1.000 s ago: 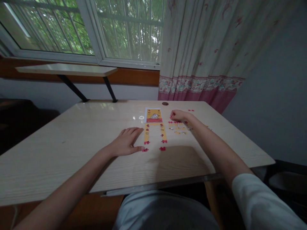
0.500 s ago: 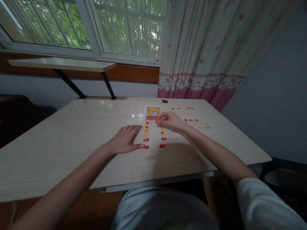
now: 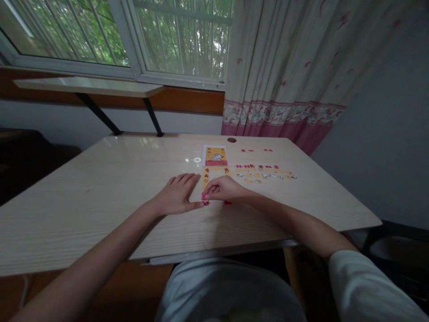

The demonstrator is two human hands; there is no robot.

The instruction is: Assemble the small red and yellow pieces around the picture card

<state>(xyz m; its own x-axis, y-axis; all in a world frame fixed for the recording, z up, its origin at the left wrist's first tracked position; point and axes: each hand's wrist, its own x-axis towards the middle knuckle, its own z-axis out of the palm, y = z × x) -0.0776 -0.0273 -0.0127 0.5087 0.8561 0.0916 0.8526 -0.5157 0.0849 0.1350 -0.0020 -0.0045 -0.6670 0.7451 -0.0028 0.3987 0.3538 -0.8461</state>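
Observation:
A partly joined jigsaw puzzle [image 3: 215,169] with a yellow border lies on the desk. My left hand [image 3: 179,195] rests flat to its left, fingers spread, with the thumb tip at a red corner piece [image 3: 206,203]. My right hand [image 3: 223,188] is closed in a pinch over the puzzle's lower left side, on a red puzzle piece [image 3: 203,196] just above that corner piece. The hand hides much of the puzzle's middle and right side. Another red piece [image 3: 228,202] shows under the right wrist. Directly above the puzzle lies a picture card [image 3: 215,156] with a white animal on yellow and red.
Several loose puzzle pieces [image 3: 264,176] lie in rows at the right, with a few red ones [image 3: 268,150] farther back. A raised shelf [image 3: 90,86] stands at the desk's back left. The desk [image 3: 110,179] has a round hole [image 3: 231,140] near its back edge.
My right hand has moved from the puzzle's top right down and left to its lower left side, carrying a red piece. My left hand has stayed in place.

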